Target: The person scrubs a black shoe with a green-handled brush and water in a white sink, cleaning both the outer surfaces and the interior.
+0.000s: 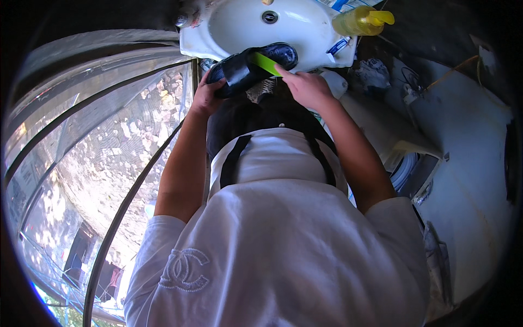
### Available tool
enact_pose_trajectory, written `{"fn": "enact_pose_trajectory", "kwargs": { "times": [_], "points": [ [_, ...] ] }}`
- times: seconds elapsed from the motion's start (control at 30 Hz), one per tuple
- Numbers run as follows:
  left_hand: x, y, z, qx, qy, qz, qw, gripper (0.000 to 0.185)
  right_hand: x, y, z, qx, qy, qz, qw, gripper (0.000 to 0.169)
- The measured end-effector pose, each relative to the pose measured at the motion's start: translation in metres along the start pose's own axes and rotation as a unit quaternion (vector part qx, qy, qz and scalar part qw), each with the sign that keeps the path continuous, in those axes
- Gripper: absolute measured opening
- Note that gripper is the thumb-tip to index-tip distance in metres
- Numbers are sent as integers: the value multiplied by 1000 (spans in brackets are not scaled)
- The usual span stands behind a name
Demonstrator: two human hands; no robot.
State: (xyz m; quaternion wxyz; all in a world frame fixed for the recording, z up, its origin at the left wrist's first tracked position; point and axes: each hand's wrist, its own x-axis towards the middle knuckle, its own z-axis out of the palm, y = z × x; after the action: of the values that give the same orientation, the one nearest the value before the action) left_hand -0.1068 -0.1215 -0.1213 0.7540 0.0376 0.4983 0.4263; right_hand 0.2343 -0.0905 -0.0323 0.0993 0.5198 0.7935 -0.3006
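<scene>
My left hand [207, 95] grips one end of a black slide sandal [237, 72], thumb on top. The sandal is tilted over the near rim of a white ceramic washbasin [241, 24], its far end reaching over the bowl. In my right hand [307, 88] is the end of a flat, lime-green handled tool [264, 64], probably a brush. Its other end lies against the sandal's strap; any bristles are hidden. The index finger is stretched along the handle.
On the basin's right side stand a yellow pump bottle [359, 21] and a small blue-and-white tube [338, 47]. The drain [269, 17] shows in the bowl. To my left is a mesh screen [122, 135] with dark frame bars. A white top-opening appliance [461, 175], seemingly, stands at right.
</scene>
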Motion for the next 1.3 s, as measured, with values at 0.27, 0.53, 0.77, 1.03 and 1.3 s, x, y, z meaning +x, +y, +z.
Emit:
{"fn": "enact_pose_trajectory", "kwargs": {
  "times": [0.27,0.53,0.77,1.03,1.3],
  "points": [
    [-5,-6,-4,-11,8,24,1000,59,9,3,-9,0,-25,99,995,64],
    [-14,-7,4,-18,1,36,999,62,6,0,-10,-9,10,54,998,65],
    [-11,-13,7,-39,-12,67,997,65,-6,-8,-17,-41,7,5,999,58],
    [-6,-19,2,-31,27,49,998,70,-11,-8,23,15,63,50,997,67],
    [-3,-23,0,-42,24,53,997,69,-5,-19,15,32,51,72,996,59]
  ]
}}
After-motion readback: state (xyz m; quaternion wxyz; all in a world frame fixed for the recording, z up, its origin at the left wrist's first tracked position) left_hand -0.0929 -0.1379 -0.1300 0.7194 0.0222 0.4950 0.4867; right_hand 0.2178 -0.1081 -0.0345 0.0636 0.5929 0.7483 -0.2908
